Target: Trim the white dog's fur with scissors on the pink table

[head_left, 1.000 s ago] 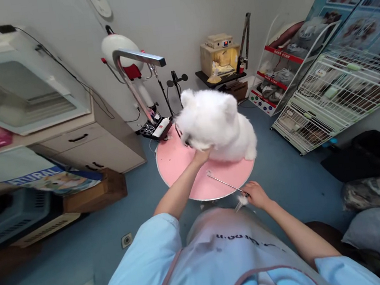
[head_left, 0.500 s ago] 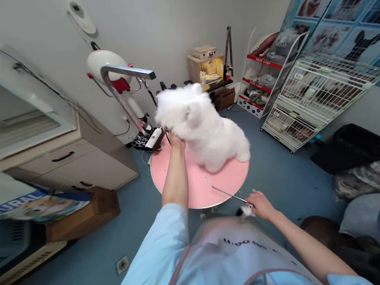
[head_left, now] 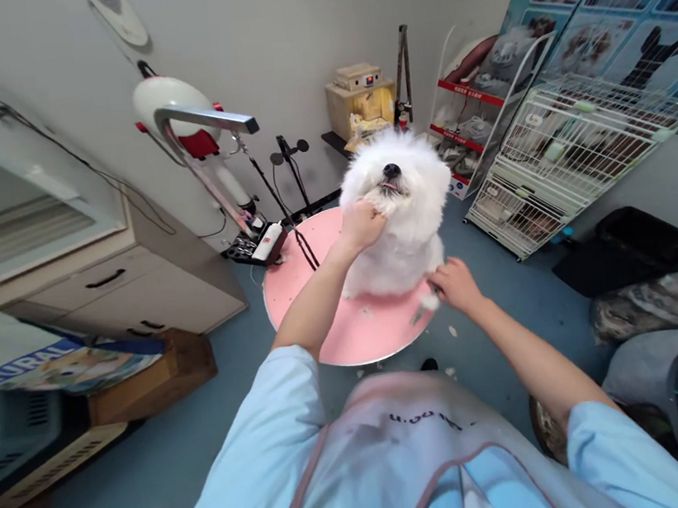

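A fluffy white dog [head_left: 402, 233] sits on the round pink grooming table [head_left: 356, 339], facing me with its muzzle tilted up. My left hand [head_left: 363, 224] is closed on the fur under its chin, at the side of the muzzle. Low by the dog's flank, near the table's right edge, my right hand [head_left: 453, 282] is closed around scissors, whose blades hardly show now. From that hand also hangs a tuft of white fur [head_left: 429, 301] with a blurred greyish tool beside it; its kind is unclear.
A metal grooming arm [head_left: 206, 120] with a hanging dark leash [head_left: 282, 203] rises at the table's left, near a black tool tray [head_left: 251, 249]. White wire cages [head_left: 558, 167] and a shelf rack [head_left: 474, 94] stand to the right. A beige cabinet [head_left: 180, 283] is at left.
The dog has turned from facing left to facing me. My left hand has moved right and up with its chin. My right hand has risen to the table edge beside the dog.
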{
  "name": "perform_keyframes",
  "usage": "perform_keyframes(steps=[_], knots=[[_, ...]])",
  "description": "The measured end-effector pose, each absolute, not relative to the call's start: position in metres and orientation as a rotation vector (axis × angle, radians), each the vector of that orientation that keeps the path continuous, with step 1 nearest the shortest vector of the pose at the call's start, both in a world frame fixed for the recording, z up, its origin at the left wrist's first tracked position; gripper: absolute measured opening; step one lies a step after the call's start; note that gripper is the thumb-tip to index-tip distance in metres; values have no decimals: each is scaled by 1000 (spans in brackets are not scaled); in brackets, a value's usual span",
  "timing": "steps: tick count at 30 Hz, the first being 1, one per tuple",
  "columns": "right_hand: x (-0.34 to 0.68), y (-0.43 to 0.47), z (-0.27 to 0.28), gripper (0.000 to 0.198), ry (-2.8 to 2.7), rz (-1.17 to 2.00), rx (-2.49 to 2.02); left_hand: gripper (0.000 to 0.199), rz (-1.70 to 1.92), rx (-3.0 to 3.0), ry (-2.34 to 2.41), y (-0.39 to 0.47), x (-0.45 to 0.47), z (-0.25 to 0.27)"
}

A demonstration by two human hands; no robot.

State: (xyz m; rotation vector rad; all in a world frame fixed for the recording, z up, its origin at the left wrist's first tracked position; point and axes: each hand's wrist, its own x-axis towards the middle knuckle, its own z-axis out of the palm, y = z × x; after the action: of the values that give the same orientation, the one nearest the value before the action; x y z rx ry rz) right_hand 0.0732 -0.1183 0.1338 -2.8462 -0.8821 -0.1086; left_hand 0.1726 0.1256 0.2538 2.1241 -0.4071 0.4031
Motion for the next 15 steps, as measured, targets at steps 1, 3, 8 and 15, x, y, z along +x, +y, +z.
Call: perform_keyframes(steps=[1, 3, 8, 15], knots=[[83, -118, 141, 30, -876, -164, -2850, 27, 380, 2221, -429, 125, 168, 260], [90, -116, 146, 26, -1064, -96, -2789, 30, 368, 2376, -437, 127, 161, 269], [94, -114, 146, 25, -1422, 47, -2640, 32, 371, 2360, -373, 135, 154, 272], [96, -105, 121, 21, -1469, 214, -2634, 39, 416, 2226, -244, 152, 158, 265]])
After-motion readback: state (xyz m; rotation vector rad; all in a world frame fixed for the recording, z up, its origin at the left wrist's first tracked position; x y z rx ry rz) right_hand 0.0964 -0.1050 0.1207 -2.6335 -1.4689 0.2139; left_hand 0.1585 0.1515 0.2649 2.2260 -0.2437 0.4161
